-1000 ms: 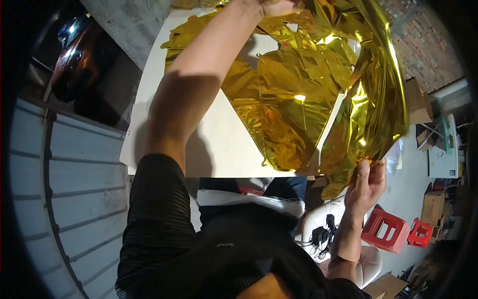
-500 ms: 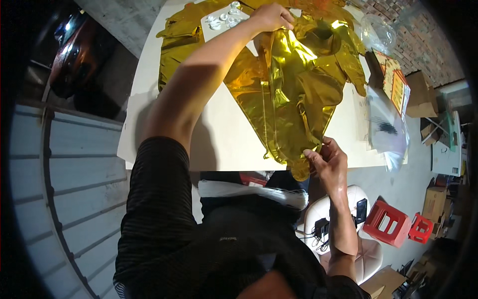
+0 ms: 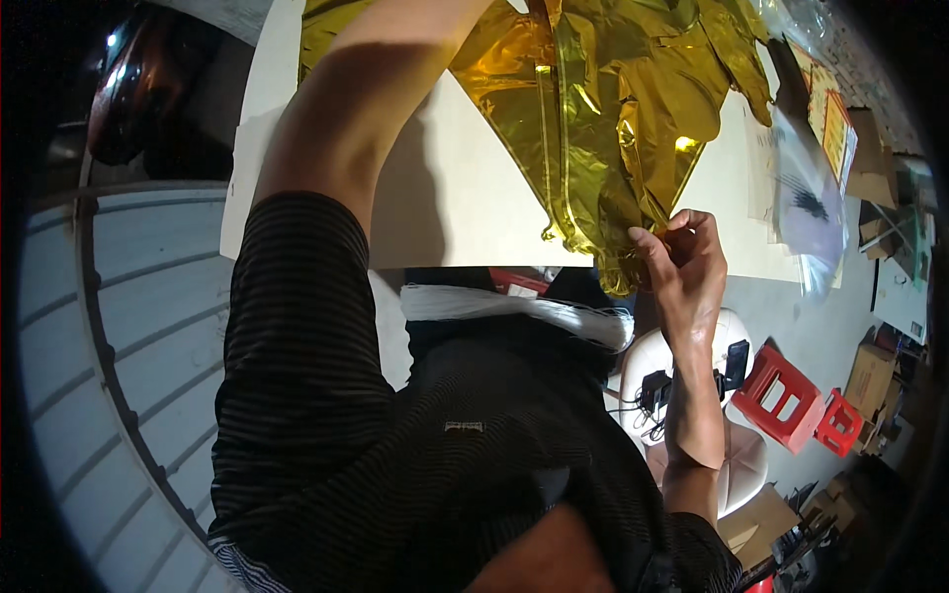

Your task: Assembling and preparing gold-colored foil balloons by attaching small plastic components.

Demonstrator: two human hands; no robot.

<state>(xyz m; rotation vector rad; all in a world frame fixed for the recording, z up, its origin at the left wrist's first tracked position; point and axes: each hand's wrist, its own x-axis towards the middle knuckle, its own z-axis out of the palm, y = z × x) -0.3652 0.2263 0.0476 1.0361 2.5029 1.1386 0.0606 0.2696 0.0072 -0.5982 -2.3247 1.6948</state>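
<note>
A flat, crinkled gold foil balloon (image 3: 593, 119) lies across the pale table, its narrow lower end hanging at the near edge. My right hand (image 3: 687, 272) is at that lower end, on its right side. Its thumb and curled fingers pinch the foil's edge. My left forearm (image 3: 395, 69) stretches over the table to the far side, and the hand itself is cut off by the top of the picture. More gold foil (image 3: 326, 30) shows beyond that arm.
A bundle of white strings (image 3: 514, 306) lies across my waist at the table's edge (image 3: 474, 247). Clear plastic sleeves (image 3: 811, 212) lie at the table's right. Beyond stand a pale chair (image 3: 736, 455) with black devices, red stools (image 3: 781, 400) and cardboard boxes (image 3: 870, 381).
The view has shifted, so the table sits higher and my left hand has left the picture at the top. My right hand still keeps to the foil's lower end.
</note>
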